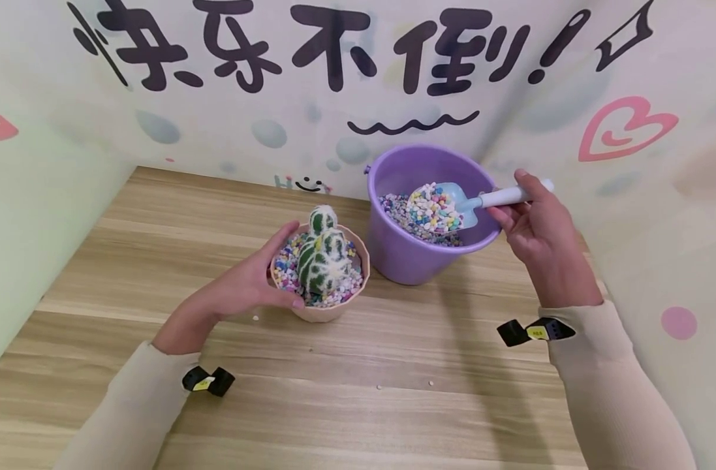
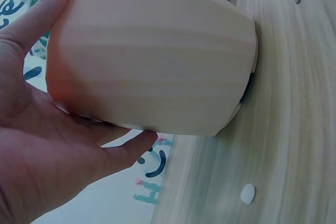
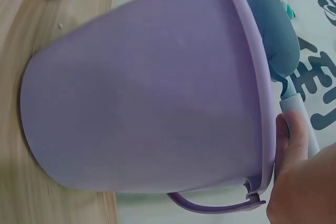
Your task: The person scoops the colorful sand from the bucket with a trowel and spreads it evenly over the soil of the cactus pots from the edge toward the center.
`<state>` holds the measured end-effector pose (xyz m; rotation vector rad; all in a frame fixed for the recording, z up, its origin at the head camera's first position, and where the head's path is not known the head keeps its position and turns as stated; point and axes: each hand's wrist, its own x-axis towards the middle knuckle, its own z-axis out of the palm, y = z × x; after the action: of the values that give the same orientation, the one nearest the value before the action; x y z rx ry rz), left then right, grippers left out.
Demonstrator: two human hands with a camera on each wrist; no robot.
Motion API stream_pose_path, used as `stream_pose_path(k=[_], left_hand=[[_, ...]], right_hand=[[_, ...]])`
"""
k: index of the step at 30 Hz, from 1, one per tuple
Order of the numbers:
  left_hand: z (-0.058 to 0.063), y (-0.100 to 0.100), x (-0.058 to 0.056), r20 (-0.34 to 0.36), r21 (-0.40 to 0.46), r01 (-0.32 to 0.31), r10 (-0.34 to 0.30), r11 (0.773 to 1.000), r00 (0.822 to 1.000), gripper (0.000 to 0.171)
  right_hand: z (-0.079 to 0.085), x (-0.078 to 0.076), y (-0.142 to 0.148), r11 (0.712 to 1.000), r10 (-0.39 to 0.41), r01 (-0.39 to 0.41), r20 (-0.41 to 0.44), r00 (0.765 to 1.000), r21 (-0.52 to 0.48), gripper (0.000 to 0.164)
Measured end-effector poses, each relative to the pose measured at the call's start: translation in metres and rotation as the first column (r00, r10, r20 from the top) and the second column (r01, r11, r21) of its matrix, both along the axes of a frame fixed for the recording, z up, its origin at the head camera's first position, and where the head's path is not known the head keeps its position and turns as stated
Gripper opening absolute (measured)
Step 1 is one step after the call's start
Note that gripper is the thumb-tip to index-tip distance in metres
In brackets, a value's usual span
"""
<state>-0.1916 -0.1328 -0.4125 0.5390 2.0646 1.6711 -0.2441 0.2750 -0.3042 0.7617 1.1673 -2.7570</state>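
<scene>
My left hand [image 1: 249,282] grips the side of a peach flower pot [image 1: 319,314], thumb near the rim and fingers around its far side. In the pot stands a green cactus [image 1: 320,258] with white fuzz, and colored pebbles surround it. The pot's base meets the table in the left wrist view. My right hand [image 1: 540,225] holds the pale handle of a light blue shovel [image 1: 468,205]. Heaped on its scoop are colored pebbles [image 1: 434,207], over the mouth of a purple bucket [image 1: 407,261]. In the right wrist view the shovel's underside [image 3: 273,24] shows above the bucket rim.
More pebbles [image 1: 395,212] lie inside the bucket, which stands right behind the pot. A few loose pebbles [image 1: 431,383] are scattered on the wooden table [image 1: 311,398]. A printed backdrop [image 1: 240,124] rises along the table's back edge. The bucket's handle [image 3: 210,206] hangs at its side.
</scene>
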Motion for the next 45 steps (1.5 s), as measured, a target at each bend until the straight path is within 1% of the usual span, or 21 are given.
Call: stream_pose_path(k=[3,6,12,14,21,25,28,32,34,36,39,45], left_hand=[[0.0,-0.001,-0.001,0.008,0.015,0.01,-0.01,1.0,1.0,0.118],[-0.001,-0.002,-0.002,0.02,0.034,0.023,-0.024,0.999,1.0,0.117],[-0.002,-0.004,-0.004,0.04,0.076,0.054,-0.057,0.996,0.998,0.116],[-0.002,-0.005,-0.004,0.041,0.077,0.059,-0.062,0.995,0.997,0.117],[-0.001,-0.007,-0.007,0.051,0.099,0.094,-0.099,0.991,0.994,0.117],[-0.001,-0.008,-0.008,0.044,0.108,0.111,-0.116,0.988,0.992,0.116],[-0.001,-0.009,-0.009,0.04,0.104,0.118,-0.123,0.988,0.992,0.116],[-0.002,-0.01,-0.01,0.032,0.098,0.13,-0.134,0.987,0.991,0.116],[-0.003,-0.011,-0.011,0.027,0.1,0.138,-0.141,0.985,0.99,0.115],[-0.004,-0.011,-0.013,0.025,0.108,0.147,-0.15,0.983,0.988,0.115],[-0.004,-0.012,-0.015,0.041,0.123,0.159,-0.165,0.98,0.985,0.116],[-0.001,-0.011,-0.017,0.061,0.14,0.191,-0.201,0.971,0.978,0.117]], right_hand=[[-0.001,0.005,-0.002,1.0,0.003,-0.003,-0.009,1.0,-0.004,0.052],[-0.002,0.01,-0.004,1.0,0.009,-0.009,-0.016,1.0,-0.011,0.052],[-0.005,0.019,-0.011,0.999,0.018,-0.019,-0.03,0.999,-0.03,0.046],[-0.007,0.022,-0.013,0.999,0.027,-0.028,-0.033,0.999,-0.029,0.043],[-0.011,0.032,-0.019,0.996,0.053,-0.059,-0.075,0.996,-0.073,0.032],[-0.012,0.038,-0.024,0.997,0.065,-0.069,-0.096,0.993,-0.036,0.036],[-0.014,0.043,-0.029,0.997,0.071,-0.072,-0.126,0.99,-0.003,0.035],[-0.016,0.051,-0.034,0.997,0.078,-0.078,-0.176,0.981,0.007,0.028],[-0.017,0.055,-0.037,0.997,0.073,-0.068,-0.187,0.98,0.029,0.029],[-0.018,0.058,-0.04,0.998,0.062,-0.056,-0.193,0.979,0.04,0.029],[-0.02,0.063,-0.043,0.997,0.057,-0.048,-0.194,0.979,0.053,0.029],[-0.026,0.07,-0.047,0.998,0.056,-0.048,-0.188,0.981,0.044,0.026]])
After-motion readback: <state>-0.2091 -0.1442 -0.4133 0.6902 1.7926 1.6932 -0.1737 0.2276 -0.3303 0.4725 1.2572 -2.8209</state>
